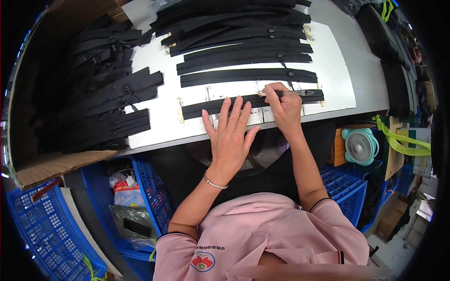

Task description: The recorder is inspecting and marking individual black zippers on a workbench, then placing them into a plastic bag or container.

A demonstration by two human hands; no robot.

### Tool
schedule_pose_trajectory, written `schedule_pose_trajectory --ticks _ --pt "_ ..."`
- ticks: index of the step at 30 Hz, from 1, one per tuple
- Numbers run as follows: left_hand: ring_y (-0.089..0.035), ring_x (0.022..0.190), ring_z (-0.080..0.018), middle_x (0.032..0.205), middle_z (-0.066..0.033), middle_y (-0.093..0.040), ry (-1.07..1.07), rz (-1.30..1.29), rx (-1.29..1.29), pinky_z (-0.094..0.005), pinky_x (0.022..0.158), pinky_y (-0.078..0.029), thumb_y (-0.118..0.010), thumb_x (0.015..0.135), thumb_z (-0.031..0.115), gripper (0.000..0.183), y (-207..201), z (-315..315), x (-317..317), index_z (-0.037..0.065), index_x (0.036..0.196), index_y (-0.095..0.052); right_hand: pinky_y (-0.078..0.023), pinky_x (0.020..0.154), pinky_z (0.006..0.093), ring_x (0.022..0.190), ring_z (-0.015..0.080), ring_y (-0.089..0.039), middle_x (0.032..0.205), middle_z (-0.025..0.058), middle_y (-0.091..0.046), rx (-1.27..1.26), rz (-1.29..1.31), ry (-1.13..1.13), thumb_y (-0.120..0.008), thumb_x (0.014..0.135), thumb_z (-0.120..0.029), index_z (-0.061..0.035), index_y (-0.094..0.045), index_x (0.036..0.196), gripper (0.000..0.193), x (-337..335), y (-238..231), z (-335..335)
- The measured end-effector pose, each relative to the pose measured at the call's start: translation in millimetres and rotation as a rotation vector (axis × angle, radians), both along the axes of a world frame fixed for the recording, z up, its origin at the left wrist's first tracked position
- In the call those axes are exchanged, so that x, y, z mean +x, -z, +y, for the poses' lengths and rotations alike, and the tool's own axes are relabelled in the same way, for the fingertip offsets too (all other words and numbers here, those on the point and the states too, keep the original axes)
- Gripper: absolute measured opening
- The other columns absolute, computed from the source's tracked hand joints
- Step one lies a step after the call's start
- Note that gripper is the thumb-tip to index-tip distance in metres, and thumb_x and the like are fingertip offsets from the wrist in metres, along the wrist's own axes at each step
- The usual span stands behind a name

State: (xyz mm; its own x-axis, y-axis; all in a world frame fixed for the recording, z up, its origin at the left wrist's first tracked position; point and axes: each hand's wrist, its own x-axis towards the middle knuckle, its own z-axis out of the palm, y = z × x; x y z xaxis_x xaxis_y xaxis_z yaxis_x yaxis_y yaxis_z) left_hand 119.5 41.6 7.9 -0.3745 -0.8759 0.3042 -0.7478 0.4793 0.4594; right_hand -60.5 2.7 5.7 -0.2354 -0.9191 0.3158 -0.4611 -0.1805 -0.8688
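A black zipper strip [197, 110] lies crosswise near the front edge of a white board [340, 70] with dark marks and tape bits on it. My left hand [229, 140] rests on the strip with its fingers spread, pressing it flat. In my right hand [287, 112] is a pen [300, 93], its tip pointing left, close above the strip; whether it touches cannot be seen. Just beyond lies another black zipper strip [220, 78] with a dark slider near its right end. Farther back, more black zipper strips [229, 28] are stacked in rows.
At left, a cardboard box [65, 164] holds a heap of black zippers [93, 103]. Blue plastic baskets [54, 229] stand below the table on both sides. A small turquoise fan [360, 146] is at right, beside a yellow-green ribbon [403, 143]. Black stacked pieces [396, 86] lie at the far right.
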Motion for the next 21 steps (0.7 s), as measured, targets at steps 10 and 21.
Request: schedule_pose_trajectory --ticks 10,21 --pt "-0.037 0.149 -0.0273 0.154 -0.0058 -0.052 -0.019 -0.016 0.022 -0.06 0.123 -0.006 -0.074 0.093 0.031 0.057 3 0 -1 0.014 0.145 -0.058 -0.046 0.053 0.0264 0.057 0.0095 -0.063 0.069 0.0055 -0.071 0.053 -0.053 -0.092 -0.066 0.097 -0.011 0.0054 -0.071 0.083 0.022 -5 -6 6" --pt "-0.038 0.148 -0.0282 0.154 -0.0046 -0.051 -0.014 -0.042 0.007 -0.0642 0.121 -0.01 -0.074 0.093 0.031 0.056 3 -1 -3 0.013 0.144 -0.058 -0.046 0.055 0.0272 0.058 0.0092 -0.062 0.069 0.0049 -0.07 0.063 -0.174 -0.135 -0.065 0.095 -0.009 0.0036 -0.069 0.078 0.021 -14 -12 15"
